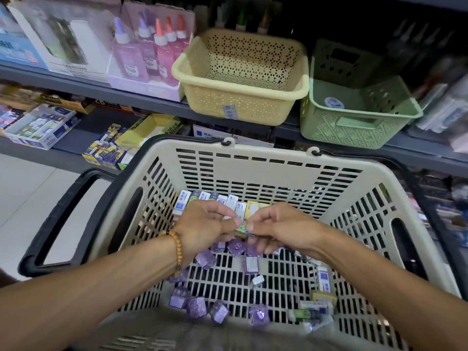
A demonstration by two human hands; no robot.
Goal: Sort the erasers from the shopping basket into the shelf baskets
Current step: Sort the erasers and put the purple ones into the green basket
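Both hands meet over the cream shopping basket — the left hand and right hand pinch a small green eraser between their fingertips. Purple erasers and white ones lie loose below. On the shelf behind sit a yellow basket and a green basket.

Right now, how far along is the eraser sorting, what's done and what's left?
Nothing looks sorted yet: the yellow shelf basket shows no erasers, and the green shelf basket shows only a round sticker. In hand: the left hand and right hand pinch a small green eraser together. Left: purple erasers and white boxed erasers still fill the shopping basket.
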